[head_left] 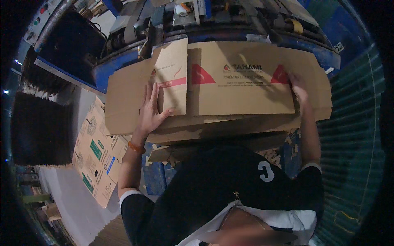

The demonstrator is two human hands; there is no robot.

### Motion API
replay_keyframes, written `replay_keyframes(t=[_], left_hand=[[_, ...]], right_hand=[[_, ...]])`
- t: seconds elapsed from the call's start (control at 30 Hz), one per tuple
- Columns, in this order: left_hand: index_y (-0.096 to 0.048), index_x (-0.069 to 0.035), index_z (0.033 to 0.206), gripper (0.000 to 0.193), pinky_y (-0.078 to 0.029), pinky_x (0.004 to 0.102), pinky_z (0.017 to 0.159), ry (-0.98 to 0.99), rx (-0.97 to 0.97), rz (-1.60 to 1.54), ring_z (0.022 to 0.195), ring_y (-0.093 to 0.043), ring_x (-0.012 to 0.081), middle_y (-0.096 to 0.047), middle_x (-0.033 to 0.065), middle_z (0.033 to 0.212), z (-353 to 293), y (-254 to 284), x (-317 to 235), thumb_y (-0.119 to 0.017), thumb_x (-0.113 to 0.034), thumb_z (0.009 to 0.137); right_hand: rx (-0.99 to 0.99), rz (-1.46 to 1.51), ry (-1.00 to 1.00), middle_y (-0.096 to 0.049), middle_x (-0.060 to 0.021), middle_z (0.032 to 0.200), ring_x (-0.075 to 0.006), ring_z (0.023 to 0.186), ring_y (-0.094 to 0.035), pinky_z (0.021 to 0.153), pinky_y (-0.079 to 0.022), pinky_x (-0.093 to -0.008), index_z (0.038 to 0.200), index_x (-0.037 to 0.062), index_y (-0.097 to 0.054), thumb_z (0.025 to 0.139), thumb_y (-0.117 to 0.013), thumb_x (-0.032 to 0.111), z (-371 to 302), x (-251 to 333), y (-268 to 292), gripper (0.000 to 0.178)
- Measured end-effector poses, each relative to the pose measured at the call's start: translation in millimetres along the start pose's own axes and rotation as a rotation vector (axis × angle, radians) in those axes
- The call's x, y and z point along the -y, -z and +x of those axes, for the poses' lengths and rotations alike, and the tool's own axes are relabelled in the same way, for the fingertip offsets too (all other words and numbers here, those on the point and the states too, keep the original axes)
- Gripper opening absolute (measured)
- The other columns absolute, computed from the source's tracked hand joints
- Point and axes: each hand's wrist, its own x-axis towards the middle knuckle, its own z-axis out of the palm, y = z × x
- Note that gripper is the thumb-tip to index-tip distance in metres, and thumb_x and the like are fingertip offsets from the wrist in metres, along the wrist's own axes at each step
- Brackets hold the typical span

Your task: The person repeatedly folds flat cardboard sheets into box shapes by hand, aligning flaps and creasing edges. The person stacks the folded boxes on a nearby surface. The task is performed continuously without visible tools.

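A flattened brown cardboard carton [242,98] with red printed shapes lies across a stack of cardboard sheets in front of me. Its narrow left panel [174,98], crossed by a red band, is folded over and stands slightly raised. My left hand [152,110] rests on that panel's left edge, fingers stretched up and thumb spread over its lower corner. At the carton's right edge, my right hand [298,87] has its fingers bent over the printed face; part of the hand is in shadow.
Beyond the stack stands a blue machine [221,35] with dark rollers and belts. Printed cardboard sheets [98,153] lie on the floor at left, near a tall dark stack [41,127]. A green corrugated wall [349,143] runs along the right. Cardboard scraps lie below the stack.
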Motion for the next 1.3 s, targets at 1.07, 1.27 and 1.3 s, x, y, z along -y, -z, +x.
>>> replay_keyframes(t=[1.07, 1.27, 1.3], left_hand=[[-0.032, -0.009, 0.144, 0.056, -0.036, 0.0432, 0.105, -0.391, -0.164, 0.338, 0.132, -0.039, 0.0309, -0.043, 0.0145, 0.141, 135.5, -2.4, 32.1, -0.039, -0.005, 0.089], [-0.027, 0.005, 0.141, 0.08, -0.032, 0.0459, 0.106, -0.076, -0.554, 0.32, 0.126, -0.041, 0.041, -0.046, 0.0239, 0.133, 176.3, -0.4, 26.0, -0.07, -0.015, 0.077], [-0.026, 0.006, 0.141, 0.09, -0.03, 0.0463, 0.108, -0.18, -0.647, 0.255, 0.127, -0.039, 0.0428, -0.045, 0.0257, 0.133, 160.0, 10.4, 21.1, -0.077, -0.021, 0.072]], right_hand=[[0.035, -0.625, 0.818, -0.04, -0.0164, 0.143, -0.0429, 0.132, -0.033, 0.108, -0.03, -0.0511, 0.135, 0.0096, -0.047, 0.083, -0.058, 0.054, 35.0, 83.5, -46.7, 0.069], [-0.368, -0.746, 0.782, -0.046, -0.0168, 0.136, -0.0399, 0.12, -0.047, 0.098, -0.04, -0.0486, 0.13, 0.0105, -0.051, 0.086, -0.058, 0.04, 58.1, 107.0, -72.8, 0.053], [-0.382, -0.641, 0.764, -0.046, -0.0181, 0.136, -0.0413, 0.121, -0.046, 0.099, -0.039, -0.0482, 0.13, 0.009, -0.051, 0.087, -0.057, 0.041, 46.6, 98.1, -66.8, 0.054]])
